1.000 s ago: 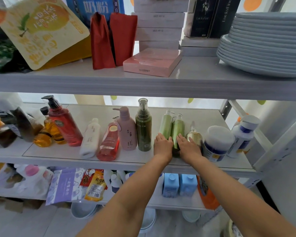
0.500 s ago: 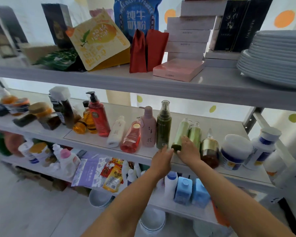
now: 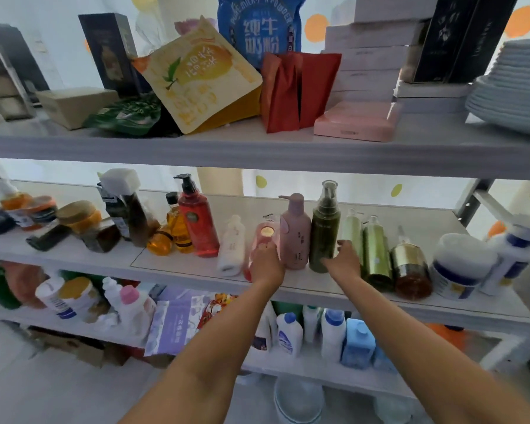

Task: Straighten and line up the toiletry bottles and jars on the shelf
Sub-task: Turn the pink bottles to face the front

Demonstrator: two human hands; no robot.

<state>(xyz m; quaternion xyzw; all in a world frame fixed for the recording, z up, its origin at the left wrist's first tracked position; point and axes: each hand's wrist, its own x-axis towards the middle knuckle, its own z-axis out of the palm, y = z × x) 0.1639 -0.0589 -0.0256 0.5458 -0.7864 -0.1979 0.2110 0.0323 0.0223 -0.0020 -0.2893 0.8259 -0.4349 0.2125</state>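
Where our hands are: both lie over the front edge of the middle shelf (image 3: pixel 364 296), in the row of toiletry bottles.
Left hand (image 3: pixel 267 263): we see its fingers curled over the lower part of the pink-red bottle (image 3: pixel 265 232), gripping it.
Pink-red bottle: one, leaning to the left, just beside the pink pump bottle (image 3: pixel 294 237).
Right hand (image 3: pixel 346 258): its thumb is stretched out to the left across the front of the dark green pump bottle (image 3: pixel 325 228), and its fingers are at the first light green bottle (image 3: pixel 352 229). With the blur, we cannot tell whether it clasps either bottle or only touches them.
Light green bottles: two, side by side. The second light green bottle (image 3: pixel 375 252) stands between the first and the gold-collared amber bottle (image 3: pixel 410 270).
Pump bottles: three that we can count, namely the red pump bottle (image 3: pixel 198 224), the pink one and the dark green one.
Amber bottles: two just left of the red pump bottle, a tall amber bottle (image 3: pixel 176 228) and a small amber bottle (image 3: pixel 159 244).
White bottle (image 3: pixel 231 246): one, leaning, between the red pump bottle and the pink-red bottle.
Right end: one white jar (image 3: pixel 459 270) with a blue band, then one white-and-blue bottle (image 3: pixel 516 255).
Left end: jars and dark bottles sit jumbled, too blurred for us to count.
Upper shelf: two red pouches (image 3: pixel 297 90), one pink box (image 3: pixel 354 122) and one stack of plates (image 3: pixel 511 96).
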